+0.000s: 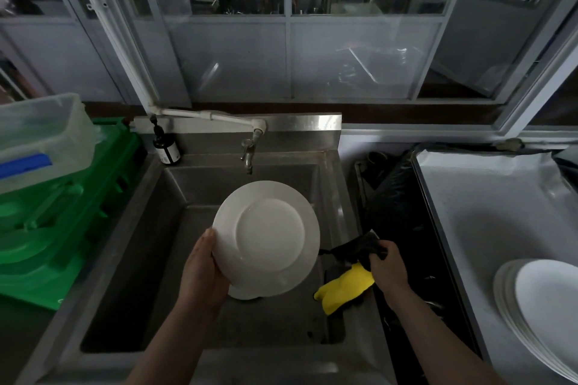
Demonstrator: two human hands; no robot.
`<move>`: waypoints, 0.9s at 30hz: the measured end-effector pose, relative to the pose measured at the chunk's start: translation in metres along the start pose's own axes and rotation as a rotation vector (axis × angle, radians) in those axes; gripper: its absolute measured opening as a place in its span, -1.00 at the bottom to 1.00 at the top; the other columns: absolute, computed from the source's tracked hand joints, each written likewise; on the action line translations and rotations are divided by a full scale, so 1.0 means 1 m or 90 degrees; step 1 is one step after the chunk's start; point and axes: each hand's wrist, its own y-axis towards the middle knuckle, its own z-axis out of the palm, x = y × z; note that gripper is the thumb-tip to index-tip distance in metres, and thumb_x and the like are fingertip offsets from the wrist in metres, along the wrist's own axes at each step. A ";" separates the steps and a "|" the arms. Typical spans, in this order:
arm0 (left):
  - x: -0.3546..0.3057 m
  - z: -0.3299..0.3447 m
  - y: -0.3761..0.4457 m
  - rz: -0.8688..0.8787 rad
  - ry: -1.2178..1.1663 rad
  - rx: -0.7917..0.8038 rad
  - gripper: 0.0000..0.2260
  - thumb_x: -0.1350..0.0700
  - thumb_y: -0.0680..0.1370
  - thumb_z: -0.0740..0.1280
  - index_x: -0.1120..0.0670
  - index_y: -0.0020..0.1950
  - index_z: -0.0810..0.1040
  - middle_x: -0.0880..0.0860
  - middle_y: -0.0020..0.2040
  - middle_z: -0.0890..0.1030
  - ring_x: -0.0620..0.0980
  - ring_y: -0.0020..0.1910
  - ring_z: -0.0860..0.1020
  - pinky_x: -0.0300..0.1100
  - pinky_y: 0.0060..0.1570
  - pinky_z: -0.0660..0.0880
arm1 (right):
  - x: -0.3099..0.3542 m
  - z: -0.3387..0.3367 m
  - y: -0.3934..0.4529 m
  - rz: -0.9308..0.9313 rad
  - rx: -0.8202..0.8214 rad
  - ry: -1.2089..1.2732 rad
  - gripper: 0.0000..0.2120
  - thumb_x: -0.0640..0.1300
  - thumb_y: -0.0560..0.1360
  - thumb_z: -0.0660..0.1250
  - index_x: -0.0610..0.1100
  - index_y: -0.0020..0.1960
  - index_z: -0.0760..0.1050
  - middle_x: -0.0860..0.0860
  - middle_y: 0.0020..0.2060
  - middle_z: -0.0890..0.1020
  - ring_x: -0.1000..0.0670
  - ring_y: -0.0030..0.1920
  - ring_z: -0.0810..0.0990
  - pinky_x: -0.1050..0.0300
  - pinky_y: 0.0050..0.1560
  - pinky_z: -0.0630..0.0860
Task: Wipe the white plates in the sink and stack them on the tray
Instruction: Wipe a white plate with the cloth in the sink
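Over the steel sink (175, 228), the left hand (203, 272) grips a tilted white plate (267, 236) by its seven o'clock rim, while the right hand (387, 269) at three o'clock clutches a black-and-yellow cloth (347, 287), the wiped stack (538, 306) farther right.

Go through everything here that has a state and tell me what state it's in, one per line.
Plate: held tilted over the sink by the left hand.
Cloth: gripped by the right hand, off the plate.
Tap: no water visible.
Stack: several plates piled on the tray.
Bottle: upright.
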 end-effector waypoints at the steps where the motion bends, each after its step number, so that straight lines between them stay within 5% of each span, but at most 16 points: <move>1: 0.000 0.000 0.001 -0.002 -0.004 0.000 -0.68 -0.02 0.68 0.18 0.09 0.33 0.54 0.15 0.25 0.63 0.22 0.28 0.55 0.25 0.31 0.44 | -0.003 -0.002 0.000 0.009 -0.018 -0.003 -0.62 -0.26 0.59 0.24 -0.20 0.39 0.33 -0.21 0.15 0.52 -0.13 -0.01 0.47 0.01 -0.04 0.43; 14: 0.002 0.003 0.003 -0.021 0.010 0.032 -0.71 -0.02 0.68 0.16 0.06 0.25 0.58 0.14 0.19 0.67 0.20 0.22 0.58 0.21 0.24 0.49 | -0.015 -0.017 -0.005 0.038 -0.007 -0.100 -0.61 -0.23 0.55 0.27 -0.27 0.35 0.39 -0.28 0.17 0.55 -0.27 0.14 0.53 0.06 -0.01 0.39; 23: -0.007 0.013 0.003 -0.025 -0.005 0.065 -0.69 -0.02 0.69 0.15 0.09 0.26 0.58 0.14 0.17 0.68 0.16 0.17 0.61 0.13 0.14 0.53 | 0.025 -0.017 -0.019 -0.040 -0.004 -0.086 -0.49 -0.12 0.62 0.24 -0.21 0.53 0.24 -0.19 0.45 0.37 -0.20 0.42 0.37 -0.04 0.38 0.34; 27: -0.010 0.015 0.003 -0.029 -0.008 0.068 -0.67 -0.01 0.69 0.14 0.12 0.29 0.57 0.15 0.17 0.68 0.13 0.16 0.63 0.10 0.10 0.54 | 0.065 -0.007 -0.031 -0.083 0.044 0.005 -0.55 -0.07 0.65 0.21 -0.15 0.50 0.28 -0.08 0.40 0.43 -0.10 0.37 0.41 0.10 0.25 0.35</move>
